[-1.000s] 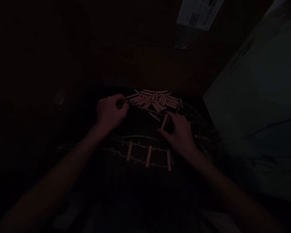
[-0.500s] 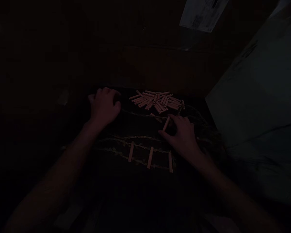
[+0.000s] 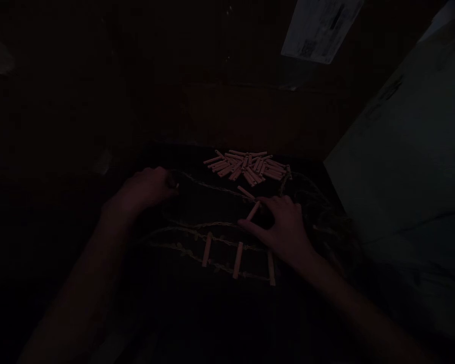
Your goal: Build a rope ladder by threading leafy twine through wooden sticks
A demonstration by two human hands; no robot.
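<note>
In the dim head view my right hand (image 3: pixel 284 225) pinches a small wooden stick (image 3: pixel 254 211) between thumb and fingers. A thin braided cord (image 3: pixel 212 186) runs from near that stick to my left hand (image 3: pixel 142 189). The left fingers are closed, with a small pale bit showing at their tips, apparently the cord; the grip itself is mostly dark. Another loose stick (image 3: pixel 245 192) lies by the cord. Nearer me, a ladder-like strip has wooden rungs (image 3: pixel 238 260) between two cords. My right hand is just above its right end.
Behind the hands lies a pile of wooden sticks (image 3: pixel 246 167) with holes at their ends. More tangled cord (image 3: pixel 314 192) spreads to the right. A brown panel (image 3: pixel 250 116) rises at the back, with a printed paper (image 3: pixel 318 33) on it; a pale surface (image 3: pixel 409 151) stands at right.
My left hand has come down and left, and its fingers have closed. The upper cord now reaches up to that hand. My right hand still holds the stick, now tilted more. The view has shifted slightly.
</note>
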